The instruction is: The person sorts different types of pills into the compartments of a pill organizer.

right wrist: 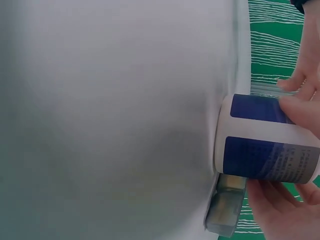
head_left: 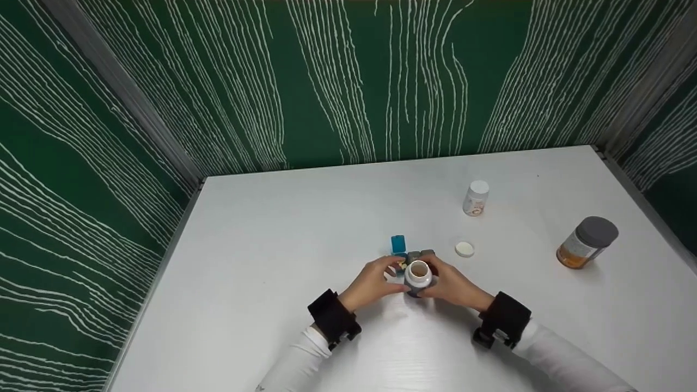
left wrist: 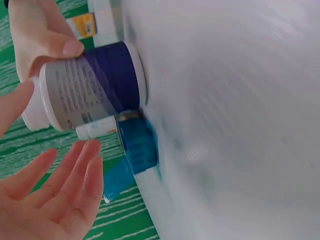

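An uncapped white bottle [head_left: 419, 277] with a blue and grey label stands upright on the table, its mouth facing up. My right hand [head_left: 454, 286] grips it, thumb on one side and fingers on the other in the right wrist view. Left of the bottle is my left hand [head_left: 373, 284]; its fingers are spread and relaxed in the left wrist view, and its thumb reaches the bottle's neck, though contact is unclear. Just behind the bottle lies a pill organizer [left wrist: 137, 145] with teal and grey compartments. One teal lid [head_left: 398, 243] stands open, with yellowish pieces in that compartment.
A white cap [head_left: 464, 249] lies on the white table [head_left: 245, 272], right of the organizer. Farther back stands a small white bottle [head_left: 476, 198] with its cap on. At the right is a jar [head_left: 587, 243] with a grey lid and orange label. Green patterned walls surround the table.
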`<state>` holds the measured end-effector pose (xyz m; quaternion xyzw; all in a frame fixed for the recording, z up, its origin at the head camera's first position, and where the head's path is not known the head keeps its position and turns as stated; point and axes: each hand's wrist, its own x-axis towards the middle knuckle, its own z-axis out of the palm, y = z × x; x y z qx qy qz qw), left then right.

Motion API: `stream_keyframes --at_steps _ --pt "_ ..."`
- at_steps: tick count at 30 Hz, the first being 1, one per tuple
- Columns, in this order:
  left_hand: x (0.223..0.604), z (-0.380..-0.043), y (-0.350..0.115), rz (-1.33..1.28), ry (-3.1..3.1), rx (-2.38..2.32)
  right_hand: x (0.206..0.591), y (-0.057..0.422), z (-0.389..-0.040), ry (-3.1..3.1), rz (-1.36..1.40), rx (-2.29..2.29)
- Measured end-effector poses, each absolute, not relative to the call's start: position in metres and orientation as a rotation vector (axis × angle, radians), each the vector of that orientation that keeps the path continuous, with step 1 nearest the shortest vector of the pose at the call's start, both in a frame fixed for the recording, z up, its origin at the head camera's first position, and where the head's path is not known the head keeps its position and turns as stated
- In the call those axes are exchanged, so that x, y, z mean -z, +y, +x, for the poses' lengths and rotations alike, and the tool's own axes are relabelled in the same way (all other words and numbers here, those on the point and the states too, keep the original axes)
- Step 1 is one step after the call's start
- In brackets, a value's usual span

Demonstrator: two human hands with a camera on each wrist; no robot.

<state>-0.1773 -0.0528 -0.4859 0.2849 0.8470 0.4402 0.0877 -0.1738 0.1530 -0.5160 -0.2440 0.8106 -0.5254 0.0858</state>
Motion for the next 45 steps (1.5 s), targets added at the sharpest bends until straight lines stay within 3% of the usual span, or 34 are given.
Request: stream_keyframes --at_steps 9,14,21,25,34,45 --pt "0.493 -0.173 -0.037 0.762 2.59 -1.294 0.506 0.173 -0.177 2.332 -0.883 1.593" --pt "0.498 -0.173 -0.03 0.688 2.587 -1.324 0.499 0.197 -0.191 2.611 -0.691 1.495" --pt "0.501 -0.175 -0.022 0.726 2.62 -1.342 0.5 0.212 -0.215 2.952 -0.405 0.824" --pt "0.503 -0.174 -0.018 0.725 2.61 -1.345 0.505 0.213 -0.221 2.942 -0.374 0.734" --pt "0.505 -0.171 -0.014 0.643 2.59 -1.404 0.507 0.209 -0.222 2.927 -0.456 0.901" --pt "0.504 -0.171 -0.013 0.626 2.578 -1.408 0.479 0.186 -0.188 2.367 -0.379 1.795"
